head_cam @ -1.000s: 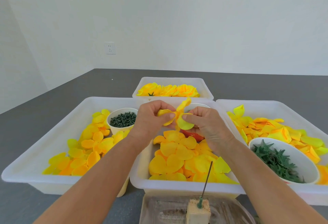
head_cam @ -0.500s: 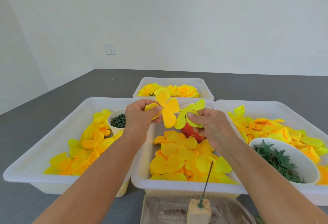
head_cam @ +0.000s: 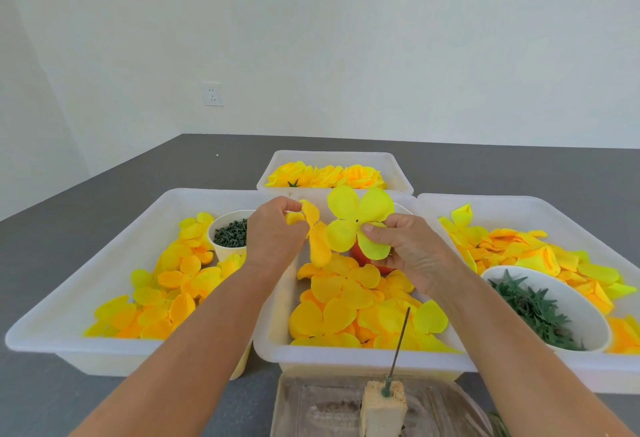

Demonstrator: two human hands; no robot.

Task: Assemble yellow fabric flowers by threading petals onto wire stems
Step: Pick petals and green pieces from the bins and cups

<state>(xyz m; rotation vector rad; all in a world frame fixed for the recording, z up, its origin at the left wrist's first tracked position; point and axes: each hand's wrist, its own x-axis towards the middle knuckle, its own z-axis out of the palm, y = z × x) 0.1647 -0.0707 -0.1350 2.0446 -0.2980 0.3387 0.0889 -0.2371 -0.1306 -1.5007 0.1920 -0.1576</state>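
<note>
On the grey desk (head_cam: 104, 214), finished flowers (head_cam: 325, 176) fill the far tray while the wire stem (head_cam: 400, 343) stands bare, so we judge threading pending: our left hand (head_cam: 273, 232) pinches an orange petal piece (head_cam: 317, 239), our right hand (head_cam: 412, 249) a yellow four-lobed petal piece (head_cam: 356, 221).

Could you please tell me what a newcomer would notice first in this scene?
Probably the flat four-lobed lemon-yellow fabric petal piece pinched in the right hand at centre, beside the folded orange-yellow fabric petal piece held by the left hand. Near the bottom edge, a thin dark wire stem stands in a tan foam block.
</note>
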